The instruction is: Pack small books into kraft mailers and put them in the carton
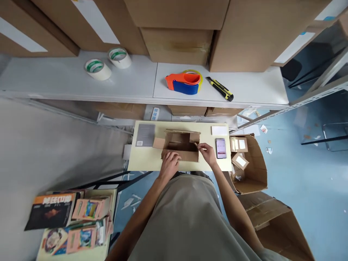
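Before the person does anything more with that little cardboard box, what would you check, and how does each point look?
1. Left hand rests on the cardboard box near its front wall: ok.
2. Right hand pinches the box's right flap: ok.
3. Box sits fully on the small table: ok.
4. Box is open on top: ok; contents: cannot tell.
5. Phone lies close beside the right hand, could get knocked: not ok.
6. Tape dispenser and utility knife lie on the shelf beyond the table: ok.
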`<state>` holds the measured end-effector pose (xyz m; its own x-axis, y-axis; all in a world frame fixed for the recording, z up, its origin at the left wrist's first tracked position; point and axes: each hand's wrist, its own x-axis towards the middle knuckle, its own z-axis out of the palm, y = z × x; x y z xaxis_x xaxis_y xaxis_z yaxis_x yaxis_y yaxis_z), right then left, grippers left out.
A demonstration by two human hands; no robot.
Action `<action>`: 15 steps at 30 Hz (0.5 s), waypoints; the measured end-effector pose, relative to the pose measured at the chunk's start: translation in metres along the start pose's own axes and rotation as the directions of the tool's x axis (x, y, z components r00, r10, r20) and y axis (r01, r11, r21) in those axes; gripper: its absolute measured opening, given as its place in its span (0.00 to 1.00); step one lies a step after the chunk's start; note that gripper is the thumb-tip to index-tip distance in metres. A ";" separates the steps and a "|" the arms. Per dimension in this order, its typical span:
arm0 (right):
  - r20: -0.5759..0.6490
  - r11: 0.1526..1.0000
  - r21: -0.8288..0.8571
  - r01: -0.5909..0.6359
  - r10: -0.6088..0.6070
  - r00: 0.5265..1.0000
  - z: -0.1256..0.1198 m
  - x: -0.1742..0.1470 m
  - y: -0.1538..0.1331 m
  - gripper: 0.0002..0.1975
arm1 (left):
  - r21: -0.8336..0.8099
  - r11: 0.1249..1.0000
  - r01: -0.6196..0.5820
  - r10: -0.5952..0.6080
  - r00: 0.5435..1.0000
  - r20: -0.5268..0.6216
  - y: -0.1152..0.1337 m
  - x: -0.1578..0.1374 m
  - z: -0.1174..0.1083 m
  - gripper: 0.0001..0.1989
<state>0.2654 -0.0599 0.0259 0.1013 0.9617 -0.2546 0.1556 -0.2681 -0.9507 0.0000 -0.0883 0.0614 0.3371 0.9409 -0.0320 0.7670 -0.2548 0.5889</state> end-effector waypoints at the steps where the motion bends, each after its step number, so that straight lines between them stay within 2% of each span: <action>1: 0.043 1.000 -0.024 0.007 -0.006 0.999 -0.002 0.001 0.001 0.19 | -0.008 0.999 0.041 -0.041 0.999 -0.001 0.003 -0.003 0.007 0.13; 5: 0.191 0.974 -0.188 0.130 -0.093 0.977 -0.011 0.007 0.010 0.14 | -0.004 0.986 0.167 -0.167 0.985 -0.036 0.016 -0.013 0.031 0.19; 10: 0.357 0.856 -0.377 0.355 -0.219 0.908 -0.017 0.014 0.017 0.12 | 0.031 0.977 0.211 -0.208 0.974 -0.088 0.031 -0.009 0.043 0.20; 12: 0.366 0.821 -0.423 0.384 -0.233 0.901 -0.014 0.014 0.017 0.13 | 0.030 0.975 0.219 -0.215 0.971 -0.101 0.036 -0.002 0.044 0.17; 15: 0.294 0.810 -0.469 0.351 -0.232 0.927 -0.005 0.009 0.017 0.12 | 0.032 0.970 0.240 -0.236 0.966 -0.107 0.043 0.012 0.046 0.14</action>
<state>0.2735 -0.0557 0.0082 -0.2311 0.9706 -0.0676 0.6228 0.0942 -0.7766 0.0621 -0.0982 0.0494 0.0861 0.9928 -0.0830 0.8424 -0.0281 0.5381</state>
